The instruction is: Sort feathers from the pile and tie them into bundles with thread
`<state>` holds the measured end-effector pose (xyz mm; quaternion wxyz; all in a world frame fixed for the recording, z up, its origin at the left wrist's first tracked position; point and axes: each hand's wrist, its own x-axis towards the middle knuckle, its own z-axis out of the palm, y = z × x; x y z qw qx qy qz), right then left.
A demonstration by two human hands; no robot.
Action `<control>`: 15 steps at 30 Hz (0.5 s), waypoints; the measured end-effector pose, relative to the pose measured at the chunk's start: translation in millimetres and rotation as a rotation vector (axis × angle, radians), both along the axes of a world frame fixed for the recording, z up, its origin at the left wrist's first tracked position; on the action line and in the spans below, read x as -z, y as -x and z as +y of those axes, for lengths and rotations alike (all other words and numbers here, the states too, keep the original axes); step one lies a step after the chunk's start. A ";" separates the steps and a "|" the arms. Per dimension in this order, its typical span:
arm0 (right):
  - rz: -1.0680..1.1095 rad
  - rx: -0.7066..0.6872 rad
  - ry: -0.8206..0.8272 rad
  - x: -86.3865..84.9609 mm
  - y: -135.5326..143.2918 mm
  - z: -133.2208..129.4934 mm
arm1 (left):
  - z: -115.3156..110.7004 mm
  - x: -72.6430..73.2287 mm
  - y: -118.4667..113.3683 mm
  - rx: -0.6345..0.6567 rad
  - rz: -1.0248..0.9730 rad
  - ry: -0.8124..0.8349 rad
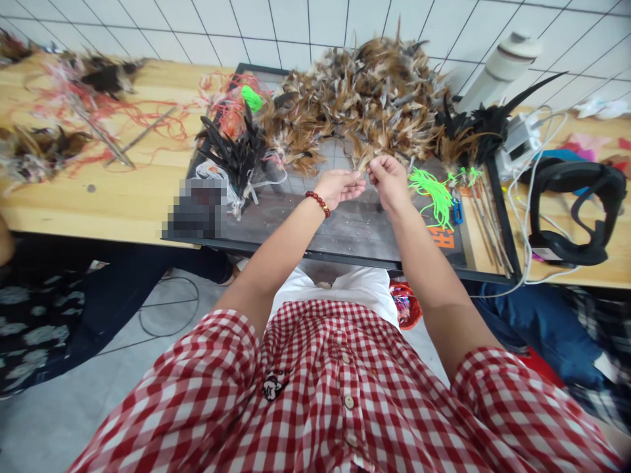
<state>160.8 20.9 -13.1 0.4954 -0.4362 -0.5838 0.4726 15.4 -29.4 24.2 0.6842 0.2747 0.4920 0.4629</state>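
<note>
feather tuft (363,158), brown and pale, is held up over the dark tray (352,230), right at the front edge of the big feather heap (355,92); the left hand (340,188), wearing a bracelet (318,202) of dark red beads, pinches the tuft low down between thumb and forefinger, its other fingers loosely curved below; the right hand (388,179) has thumb and forefinger pressed together just beside the tuft, though what lies between those tips seems too small to make out; near the right hand, on the tray, a bundle of bright green cords (434,190) fans out, with a small blue tool (458,210) beside it and several thin sticks (491,226) lying side by side near the rim; on the left part of the tray, well apart from the hands, leans a bunch of black feathers (235,148), and behind it a tangle of reddish strings (224,98) with a green skein (252,98) next to it; a pale flask (500,71) stands tilted in view behind the tray on the right; farther right, a black headset (576,213) rests on the wooden table (138,207)
</note>
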 end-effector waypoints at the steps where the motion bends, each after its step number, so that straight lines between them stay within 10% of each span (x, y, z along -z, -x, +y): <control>1: 0.004 0.000 0.000 0.7 0.8 -0.3 | -0.5 -0.4 0.0 0.002 0.004 -0.001; 7: -0.117 0.013 -0.088 8.6 -6.7 9.2 | -2.7 -0.8 -2.2 0.075 0.035 -0.018; 12: -0.653 0.271 -0.259 4.8 -24.1 7.0 | 0.4 -4.6 0.3 -0.132 -0.067 -0.030; 15: -0.954 0.175 -0.257 -0.7 -23.3 -6.5 | 2.3 -8.1 4.5 -0.220 -0.126 -0.016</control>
